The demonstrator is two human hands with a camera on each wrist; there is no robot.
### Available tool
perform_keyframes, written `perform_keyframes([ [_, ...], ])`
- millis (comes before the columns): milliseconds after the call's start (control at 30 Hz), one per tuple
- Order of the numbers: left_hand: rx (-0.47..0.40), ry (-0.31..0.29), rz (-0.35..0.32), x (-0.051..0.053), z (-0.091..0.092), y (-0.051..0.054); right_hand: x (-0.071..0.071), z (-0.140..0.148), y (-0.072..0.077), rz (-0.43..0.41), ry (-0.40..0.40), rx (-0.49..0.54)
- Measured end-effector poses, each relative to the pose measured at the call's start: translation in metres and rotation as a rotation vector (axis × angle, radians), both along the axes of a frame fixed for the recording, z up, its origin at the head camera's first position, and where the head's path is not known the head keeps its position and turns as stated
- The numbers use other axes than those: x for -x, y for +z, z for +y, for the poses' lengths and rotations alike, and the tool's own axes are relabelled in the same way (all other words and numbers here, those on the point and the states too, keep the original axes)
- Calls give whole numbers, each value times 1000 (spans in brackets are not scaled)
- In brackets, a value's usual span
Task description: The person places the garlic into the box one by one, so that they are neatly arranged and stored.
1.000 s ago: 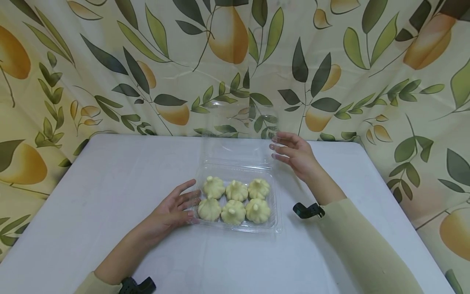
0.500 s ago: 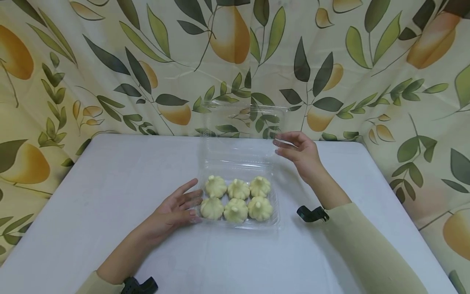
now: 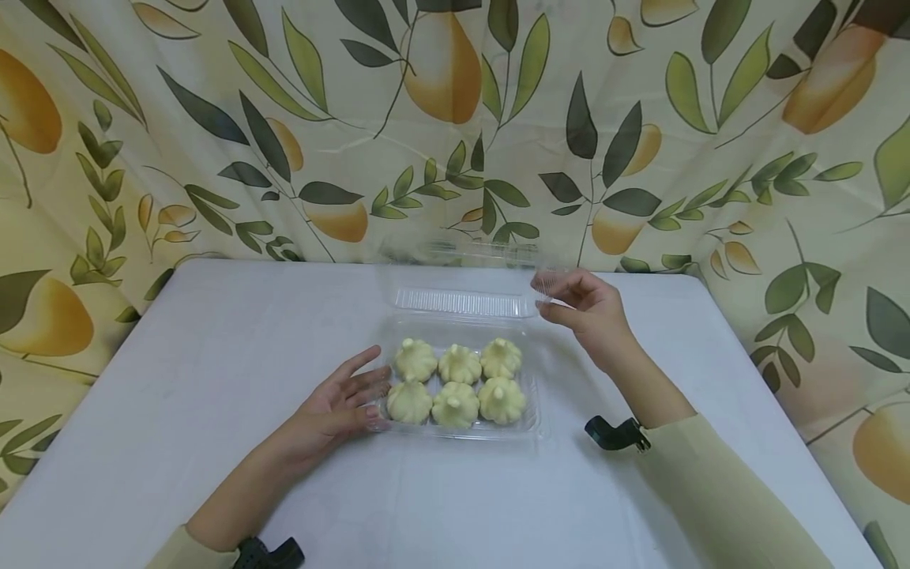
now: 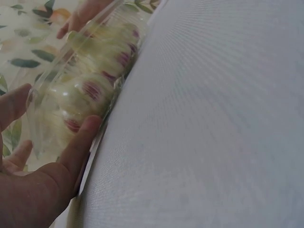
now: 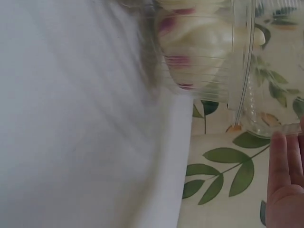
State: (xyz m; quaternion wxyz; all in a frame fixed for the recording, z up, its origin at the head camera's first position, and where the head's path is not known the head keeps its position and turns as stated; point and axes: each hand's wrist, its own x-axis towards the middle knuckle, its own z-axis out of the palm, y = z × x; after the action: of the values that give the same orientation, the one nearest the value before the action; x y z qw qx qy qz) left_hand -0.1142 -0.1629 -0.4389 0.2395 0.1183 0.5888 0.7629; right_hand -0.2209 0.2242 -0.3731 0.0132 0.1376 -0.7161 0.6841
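A clear plastic clamshell box point(image 3: 462, 434) sits on the white table, with several pale garlic bulbs point(image 3: 455, 405) standing in two rows in its tray. Purple streaks show on the garlic in both wrist views. At the box's left side is my left hand point(image 3: 334, 407), thumb at the near corner and fingers spread straight along the side; the left wrist view shows the thumb point(image 4: 78, 147) touching the tray. The raised lid point(image 3: 465, 302) leans up at the back. My right hand point(image 3: 586, 312) holds its right edge between bent fingers and thumb.
The white tabletop point(image 3: 455, 506) spreads around the box on all sides. Behind it hangs a curtain point(image 3: 284, 158) printed with leaves and orange fruit. Dark wrist mounts point(image 3: 617, 434) sit at both sleeves.
The lid has tipped forward and lower from nearly upright. My right hand has come down and slightly nearer with it. My left hand stays at the box's left side.
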Motion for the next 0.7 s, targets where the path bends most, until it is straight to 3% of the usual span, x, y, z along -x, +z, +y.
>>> perform_keyframes([
  [333,-7,-4,-4,-1,0,2,-23,4,-3,56,-26,-175],
  [700,3,2,-16,1,0,1,-36,8,-14,151,20,-286],
])
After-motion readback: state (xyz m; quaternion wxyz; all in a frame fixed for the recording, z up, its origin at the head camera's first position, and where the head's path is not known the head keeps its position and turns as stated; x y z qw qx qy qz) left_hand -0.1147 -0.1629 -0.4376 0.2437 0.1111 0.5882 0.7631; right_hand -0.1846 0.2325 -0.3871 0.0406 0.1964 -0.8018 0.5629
